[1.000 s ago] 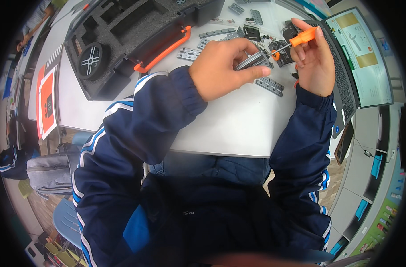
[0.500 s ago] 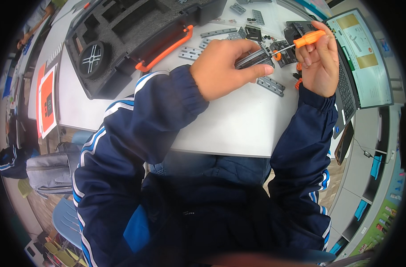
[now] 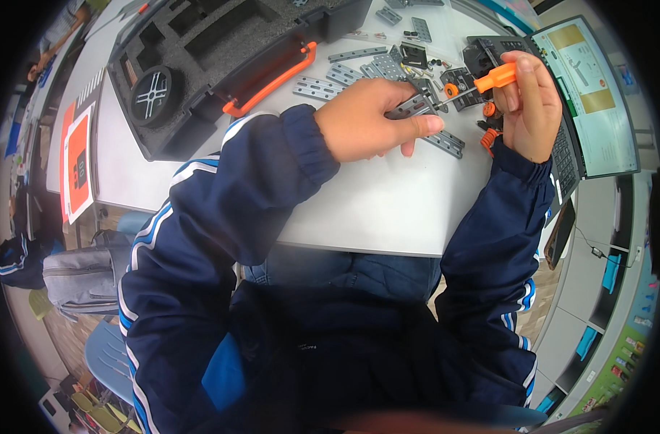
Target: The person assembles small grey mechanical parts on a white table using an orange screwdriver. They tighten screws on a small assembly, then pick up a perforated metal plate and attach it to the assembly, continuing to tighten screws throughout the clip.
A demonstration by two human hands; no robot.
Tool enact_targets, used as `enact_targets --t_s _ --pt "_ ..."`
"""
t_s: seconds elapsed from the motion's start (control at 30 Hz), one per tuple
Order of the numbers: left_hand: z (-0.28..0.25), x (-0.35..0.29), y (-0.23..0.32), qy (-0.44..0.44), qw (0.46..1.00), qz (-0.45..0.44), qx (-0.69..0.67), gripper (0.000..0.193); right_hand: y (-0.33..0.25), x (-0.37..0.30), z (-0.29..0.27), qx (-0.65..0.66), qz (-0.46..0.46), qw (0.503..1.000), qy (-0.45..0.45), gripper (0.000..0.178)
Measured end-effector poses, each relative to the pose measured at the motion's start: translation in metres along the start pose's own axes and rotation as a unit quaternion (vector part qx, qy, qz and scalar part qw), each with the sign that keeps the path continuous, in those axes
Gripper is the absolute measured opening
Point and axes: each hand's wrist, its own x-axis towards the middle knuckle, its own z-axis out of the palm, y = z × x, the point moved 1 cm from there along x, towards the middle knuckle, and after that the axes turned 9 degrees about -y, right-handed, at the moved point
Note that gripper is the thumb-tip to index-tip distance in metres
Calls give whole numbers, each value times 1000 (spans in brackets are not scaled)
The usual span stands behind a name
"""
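My left hand (image 3: 373, 119) is closed round a grey perforated metal channel (image 3: 414, 107), gripped between thumb and fingers over the table. In my right hand (image 3: 531, 108) is a screwdriver with an orange handle (image 3: 496, 77), pinched by thumb and fingers. Its thin shaft points left, and the tip meets or comes very close to the channel's right end; a screw there is too small to make out. Below the channel a second perforated metal bar (image 3: 445, 142) lies on the table. More grey perforated plates (image 3: 385, 66) lie beyond my left hand.
A black foam-lined case (image 3: 221, 72) with an orange handle (image 3: 272, 78) and a black wheel (image 3: 155, 96) stands at the left. On the right is an open laptop (image 3: 586, 94). Black electronic parts (image 3: 456, 83) and a coiled orange cable (image 3: 490, 141) lie nearer the middle.
The channel has tilted in my left hand and shows its perforated side. My right hand has shifted slightly right and down, with the screwdriver's handle lower.
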Motion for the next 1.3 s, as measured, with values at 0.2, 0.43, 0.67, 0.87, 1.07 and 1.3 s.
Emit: enact_targets --t_s 0.2,0.43,0.67,0.87,1.07,1.3 --pt "-2 3 -8 160 934 119 296 51 1 -2 6 -32 22 997 73 17" --pt "0 3 -7 154 942 135 266 49 0 -2 6 -56 42 992 105 18" --pt "2 -1 5 -32 998 -5 -47 37 -2 0 7 8 66 996 59 28" --pt "-3 -2 13 -125 961 -11 -247 37 -3 0 5 137 30 988 -64 38" --pt "-4 -4 9 -223 921 -9 -320 34 4 0 -2 260 -9 956 -133 31" --pt "0 -7 4 -323 830 -2 -455 37 8 -1 5 341 -76 889 -297 33"
